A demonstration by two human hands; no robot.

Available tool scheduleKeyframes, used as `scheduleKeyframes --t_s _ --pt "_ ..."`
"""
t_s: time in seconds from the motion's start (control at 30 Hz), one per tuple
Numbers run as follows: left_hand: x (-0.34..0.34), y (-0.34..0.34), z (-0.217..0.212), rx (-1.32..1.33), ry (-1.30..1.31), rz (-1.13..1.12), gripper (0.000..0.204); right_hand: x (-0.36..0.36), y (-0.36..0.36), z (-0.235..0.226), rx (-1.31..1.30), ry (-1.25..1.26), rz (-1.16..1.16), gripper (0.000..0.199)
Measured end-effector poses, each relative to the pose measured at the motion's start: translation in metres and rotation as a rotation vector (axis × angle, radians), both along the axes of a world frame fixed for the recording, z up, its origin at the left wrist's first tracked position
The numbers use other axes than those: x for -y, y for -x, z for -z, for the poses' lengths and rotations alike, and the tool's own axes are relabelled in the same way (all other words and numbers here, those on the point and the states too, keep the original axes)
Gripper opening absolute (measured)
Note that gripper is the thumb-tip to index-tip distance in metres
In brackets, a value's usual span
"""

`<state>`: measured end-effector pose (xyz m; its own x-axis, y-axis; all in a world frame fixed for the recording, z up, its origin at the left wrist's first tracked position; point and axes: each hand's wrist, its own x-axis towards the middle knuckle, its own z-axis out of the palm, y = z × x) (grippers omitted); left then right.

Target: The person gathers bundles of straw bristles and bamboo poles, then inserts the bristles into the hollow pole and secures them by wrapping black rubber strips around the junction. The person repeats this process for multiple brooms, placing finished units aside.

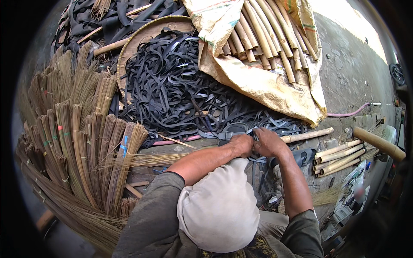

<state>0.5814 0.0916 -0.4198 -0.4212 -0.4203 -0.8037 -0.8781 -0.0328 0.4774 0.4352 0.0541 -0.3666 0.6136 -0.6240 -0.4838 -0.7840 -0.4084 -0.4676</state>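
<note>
My left hand (242,145) and my right hand (267,142) are closed close together, in front of a white-cloth-covered head seen from above. Pale bristles of a stick broom (150,160) run in from the left beneath my left forearm. In line with them, a bamboo handle (307,135) comes out to the right, past my right hand. My left hand grips where the two seem to meet, though the join is hidden by my hands. A small dark piece shows between my hands; what my right fingers pinch cannot be made out.
Black rubber strips (161,81) heap over a round woven tray (124,56). Bamboo lengths (262,32) lie on an open sack (254,92). Bundled bristles (81,142) stand at left. Short bamboo pieces (340,157) and a thick bamboo pole (380,144) lie right.
</note>
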Motion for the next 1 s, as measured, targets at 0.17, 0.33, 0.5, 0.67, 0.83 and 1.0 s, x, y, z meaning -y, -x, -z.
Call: scheduleKeyframes --t_s 0.17,0.33,0.5,0.67,0.83,1.0 --pt "-0.002 -0.008 -0.01 -0.027 0.015 -0.035 0.035 0.047 -0.087 0.008 0.327 -0.024 0.233 0.028" --pt "-0.026 -0.009 0.031 -0.232 0.148 -0.088 0.054 0.044 -0.167 0.057 0.133 0.039 -0.032 0.033" --pt "-0.064 0.011 0.109 -0.39 0.151 -0.125 0.051 0.04 -0.205 0.096 0.017 0.217 -0.194 0.038" --pt "-0.055 -0.012 0.079 -0.451 -0.092 -0.3 0.064 0.048 -0.205 0.11 0.174 -0.041 -0.024 0.034" --pt "-0.013 -0.019 0.011 -0.221 0.059 0.013 0.059 0.068 -0.191 0.112 0.36 0.14 0.296 0.025" --pt "-0.005 -0.021 -0.007 -0.225 0.071 -0.066 0.049 0.087 -0.192 0.12 0.128 0.302 0.218 0.029"
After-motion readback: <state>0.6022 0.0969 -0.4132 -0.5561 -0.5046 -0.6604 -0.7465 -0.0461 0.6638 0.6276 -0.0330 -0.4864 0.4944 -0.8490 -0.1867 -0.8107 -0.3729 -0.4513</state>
